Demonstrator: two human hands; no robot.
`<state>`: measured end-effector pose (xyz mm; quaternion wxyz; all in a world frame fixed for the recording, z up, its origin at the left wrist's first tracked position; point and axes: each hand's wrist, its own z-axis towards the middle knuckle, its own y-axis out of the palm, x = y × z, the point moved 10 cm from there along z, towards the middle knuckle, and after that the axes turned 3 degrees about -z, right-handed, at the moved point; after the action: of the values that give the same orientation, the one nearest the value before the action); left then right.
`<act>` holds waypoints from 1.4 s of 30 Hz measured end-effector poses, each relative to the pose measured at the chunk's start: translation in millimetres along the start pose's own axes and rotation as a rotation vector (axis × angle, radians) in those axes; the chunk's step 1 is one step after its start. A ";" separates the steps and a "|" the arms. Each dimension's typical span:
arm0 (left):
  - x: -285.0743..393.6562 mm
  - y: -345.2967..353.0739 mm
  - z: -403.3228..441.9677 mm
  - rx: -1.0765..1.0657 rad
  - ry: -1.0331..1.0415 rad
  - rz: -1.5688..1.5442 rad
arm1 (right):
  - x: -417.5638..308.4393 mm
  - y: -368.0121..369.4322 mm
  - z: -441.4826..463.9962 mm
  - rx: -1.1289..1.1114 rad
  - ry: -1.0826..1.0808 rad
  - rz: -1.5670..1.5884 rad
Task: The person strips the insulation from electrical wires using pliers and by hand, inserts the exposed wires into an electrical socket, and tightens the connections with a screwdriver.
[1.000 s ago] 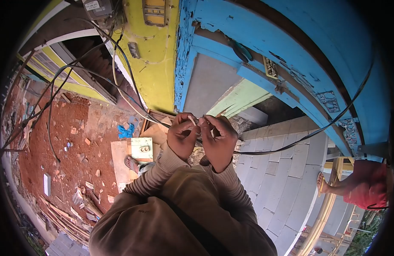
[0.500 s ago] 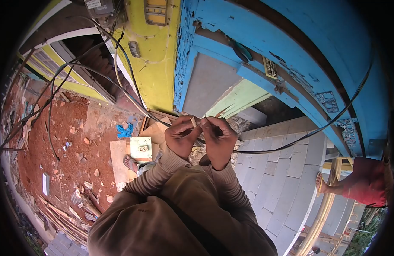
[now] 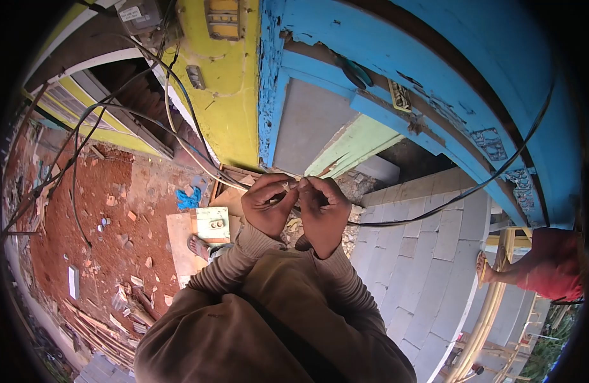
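My left hand and my right hand are raised in front of my body, fingertips pinched and almost touching. A thin pale wire end shows at the left fingers; the right fingertips pinch at the same spot, largely hiding what they grip. From the left, a whitish cable runs up to my left hand. A black cable emerges beside my right hand and sweeps to the upper right.
Pliers rest on the blue wooden frame. Black cables hang by the yellow wall. Below lie a socket board, a blue glove and rubble. Grey blockwork and another person's leg are at right.
Both hands stay pinched together at nearly the same place. The pale piece at my left fingers shows smaller and at a different angle. The view has shifted slightly.
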<state>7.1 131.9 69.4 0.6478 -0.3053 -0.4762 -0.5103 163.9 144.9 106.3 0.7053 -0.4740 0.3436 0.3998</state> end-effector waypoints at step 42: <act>-26.2 9.3 -0.4 0.021 -0.267 -0.242 | -24.6 -12.0 4.6 0.088 -0.160 -0.157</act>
<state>15.4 144.0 45.8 0.5159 -0.3042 -0.5964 -0.5345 164.1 140.6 133.6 0.7798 -0.4346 0.2655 0.3642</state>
